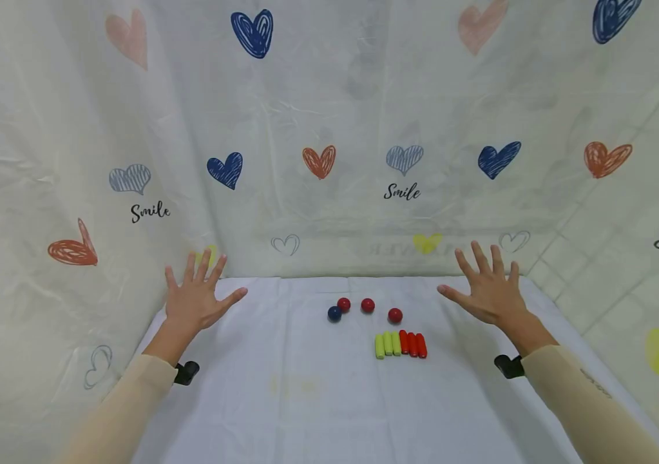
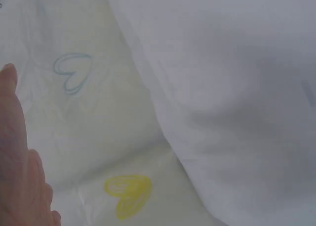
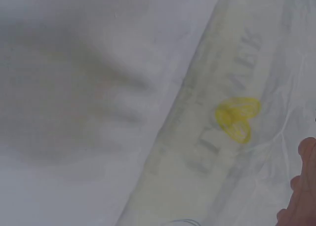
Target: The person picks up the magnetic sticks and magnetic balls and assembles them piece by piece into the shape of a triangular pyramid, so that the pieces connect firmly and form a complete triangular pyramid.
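Note:
My left hand (image 1: 194, 299) is held up over the left side of the table, fingers spread and straight, holding nothing. On the other side my right hand (image 1: 491, 291) is raised the same way, also with spread fingers and nothing in it. Between them lie several red balls, one red ball (image 1: 395, 316) being nearest the right hand. A dark blue ball (image 1: 334, 314) sits beside another red ball (image 1: 343, 305). In front of the balls, green sticks (image 1: 388, 344) and red sticks (image 1: 413, 344) form a side-by-side row. Only finger edges show in both wrist views.
A white cloth (image 1: 306, 412) covers the table. Behind it hangs a pale curtain (image 1: 352, 219) printed with hearts and the word Smile, which also runs along both sides. The table's far edge meets the curtain close behind the balls.

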A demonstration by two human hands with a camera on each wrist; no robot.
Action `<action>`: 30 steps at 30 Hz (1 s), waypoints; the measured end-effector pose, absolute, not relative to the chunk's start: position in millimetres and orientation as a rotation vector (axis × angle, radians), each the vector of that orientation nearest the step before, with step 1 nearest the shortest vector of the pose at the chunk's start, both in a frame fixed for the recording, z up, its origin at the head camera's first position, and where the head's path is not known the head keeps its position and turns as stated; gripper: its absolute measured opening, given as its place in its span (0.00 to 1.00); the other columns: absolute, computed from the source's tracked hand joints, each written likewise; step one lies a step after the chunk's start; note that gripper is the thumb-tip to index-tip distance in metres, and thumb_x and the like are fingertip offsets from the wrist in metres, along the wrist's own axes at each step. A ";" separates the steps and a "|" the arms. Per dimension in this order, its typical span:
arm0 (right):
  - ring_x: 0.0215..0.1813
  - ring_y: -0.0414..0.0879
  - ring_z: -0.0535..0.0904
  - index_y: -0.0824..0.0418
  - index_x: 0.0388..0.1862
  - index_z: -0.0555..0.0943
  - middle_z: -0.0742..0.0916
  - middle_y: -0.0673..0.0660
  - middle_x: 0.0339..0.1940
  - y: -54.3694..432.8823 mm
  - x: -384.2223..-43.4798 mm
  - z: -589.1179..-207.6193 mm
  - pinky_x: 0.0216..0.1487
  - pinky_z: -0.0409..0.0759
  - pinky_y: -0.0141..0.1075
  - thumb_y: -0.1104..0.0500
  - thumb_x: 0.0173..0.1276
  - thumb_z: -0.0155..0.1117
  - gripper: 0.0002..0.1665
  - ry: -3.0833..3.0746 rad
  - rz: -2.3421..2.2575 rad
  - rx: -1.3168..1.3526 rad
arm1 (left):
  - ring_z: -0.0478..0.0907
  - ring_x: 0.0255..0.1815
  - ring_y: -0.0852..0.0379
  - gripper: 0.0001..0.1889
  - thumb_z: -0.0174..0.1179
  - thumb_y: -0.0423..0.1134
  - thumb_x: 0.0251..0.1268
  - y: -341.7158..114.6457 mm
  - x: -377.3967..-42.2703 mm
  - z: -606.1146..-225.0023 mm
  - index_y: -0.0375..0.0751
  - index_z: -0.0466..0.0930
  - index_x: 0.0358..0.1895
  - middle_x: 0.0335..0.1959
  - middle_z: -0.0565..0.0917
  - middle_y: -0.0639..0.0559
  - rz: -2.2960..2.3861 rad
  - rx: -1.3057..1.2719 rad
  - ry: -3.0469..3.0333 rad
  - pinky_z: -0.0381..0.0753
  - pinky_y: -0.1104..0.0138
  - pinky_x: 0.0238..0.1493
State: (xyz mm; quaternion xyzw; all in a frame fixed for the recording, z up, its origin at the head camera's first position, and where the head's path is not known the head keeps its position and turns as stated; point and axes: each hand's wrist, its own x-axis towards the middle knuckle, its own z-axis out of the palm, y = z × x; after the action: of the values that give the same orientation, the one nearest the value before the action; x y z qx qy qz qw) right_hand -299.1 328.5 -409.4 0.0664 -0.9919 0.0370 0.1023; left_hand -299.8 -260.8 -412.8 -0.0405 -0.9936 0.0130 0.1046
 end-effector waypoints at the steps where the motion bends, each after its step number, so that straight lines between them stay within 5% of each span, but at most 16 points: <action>1: 0.82 0.75 0.31 0.53 0.86 0.42 0.42 0.66 0.86 328.2 -297.5 -411.4 0.70 0.31 0.80 0.18 0.66 0.45 0.63 -2.931 0.119 0.198 | 0.35 0.85 0.33 0.54 0.36 0.84 0.62 -259.1 -298.7 -416.3 0.55 0.41 0.84 0.86 0.41 0.41 0.034 -0.124 -2.933 0.25 0.27 0.73; 18: 0.81 0.77 0.35 0.55 0.85 0.47 0.43 0.67 0.85 315.2 -273.5 -468.1 0.69 0.35 0.81 0.20 0.68 0.46 0.60 -2.950 0.321 0.130 | 0.38 0.86 0.35 0.54 0.39 0.84 0.61 -221.2 -272.4 -496.8 0.56 0.46 0.84 0.86 0.45 0.43 -0.201 -0.149 -3.009 0.29 0.27 0.74; 30: 0.81 0.78 0.35 0.55 0.86 0.41 0.42 0.70 0.85 302.0 -266.1 -498.3 0.68 0.33 0.81 0.22 0.70 0.45 0.60 -2.980 0.594 0.038 | 0.43 0.86 0.36 0.51 0.41 0.82 0.63 -162.7 -261.1 -500.6 0.59 0.44 0.84 0.86 0.48 0.45 -0.496 -0.184 -3.036 0.37 0.28 0.75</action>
State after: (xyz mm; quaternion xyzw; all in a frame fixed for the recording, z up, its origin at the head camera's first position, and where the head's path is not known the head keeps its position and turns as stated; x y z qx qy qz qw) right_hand -266.1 302.0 -498.3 0.0125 -0.9793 0.1952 0.0514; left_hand -261.1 -162.7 -500.6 -0.0595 -0.9847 -0.1608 0.0298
